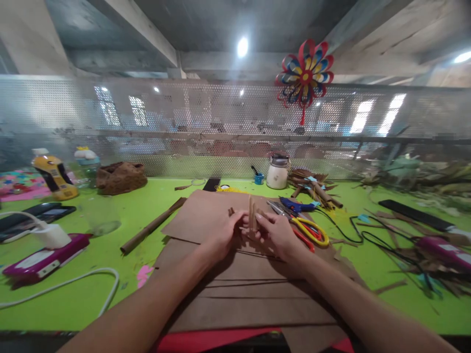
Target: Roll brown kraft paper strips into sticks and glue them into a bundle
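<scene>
Above a stack of brown paper sheets (235,289), my left hand (237,228) and my right hand (275,233) come together, fingers closed around a folded brown paper strip (252,215). The strip stands roughly upright between them. Part of it is hidden behind the fingers. Just right of my right hand lie yellow-handled scissors (312,231), with an orange-handled tool (303,240) against them. A blue glue gun (298,206) rests a little farther back, its black cord running off to the right.
A rolled brown paper tube (152,226) lies left of the sheets. Beyond stand a white jar (277,172) and a small blue pot (258,179). Purple power strips (46,260) sit at both sides, with cables. Brown scraps (452,272) cover the right. A perforated screen (221,127) closes the back.
</scene>
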{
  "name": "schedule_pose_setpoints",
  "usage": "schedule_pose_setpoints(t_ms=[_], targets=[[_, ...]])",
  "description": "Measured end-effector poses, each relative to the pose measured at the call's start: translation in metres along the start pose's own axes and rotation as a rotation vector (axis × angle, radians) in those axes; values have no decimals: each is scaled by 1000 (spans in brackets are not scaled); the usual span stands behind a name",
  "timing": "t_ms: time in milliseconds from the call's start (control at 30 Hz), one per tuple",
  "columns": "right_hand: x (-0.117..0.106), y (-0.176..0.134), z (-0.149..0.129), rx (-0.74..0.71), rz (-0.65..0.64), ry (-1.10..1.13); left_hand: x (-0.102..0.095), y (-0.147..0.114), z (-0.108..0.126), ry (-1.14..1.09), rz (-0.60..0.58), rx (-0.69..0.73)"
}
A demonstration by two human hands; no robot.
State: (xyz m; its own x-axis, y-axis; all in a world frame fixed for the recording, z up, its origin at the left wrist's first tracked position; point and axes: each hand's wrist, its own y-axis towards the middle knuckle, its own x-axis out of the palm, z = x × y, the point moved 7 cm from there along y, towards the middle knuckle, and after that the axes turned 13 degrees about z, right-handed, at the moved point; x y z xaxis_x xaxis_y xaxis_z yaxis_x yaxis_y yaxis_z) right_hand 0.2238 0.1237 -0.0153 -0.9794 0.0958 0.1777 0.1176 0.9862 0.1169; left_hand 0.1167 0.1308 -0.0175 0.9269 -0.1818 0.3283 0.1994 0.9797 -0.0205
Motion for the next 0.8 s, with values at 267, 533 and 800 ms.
schedule_pose_setpoints(t_ms=[267,533,800], targets=[[5,-7,-6,-102,-14,-224,-11,-4,11,449,205,208],[3,-6,-12,-247,21,-496,-7,-2,5,525,163,203],[7,-5,-4,-376,-79,-659,-11,0,1,584,214,177]])
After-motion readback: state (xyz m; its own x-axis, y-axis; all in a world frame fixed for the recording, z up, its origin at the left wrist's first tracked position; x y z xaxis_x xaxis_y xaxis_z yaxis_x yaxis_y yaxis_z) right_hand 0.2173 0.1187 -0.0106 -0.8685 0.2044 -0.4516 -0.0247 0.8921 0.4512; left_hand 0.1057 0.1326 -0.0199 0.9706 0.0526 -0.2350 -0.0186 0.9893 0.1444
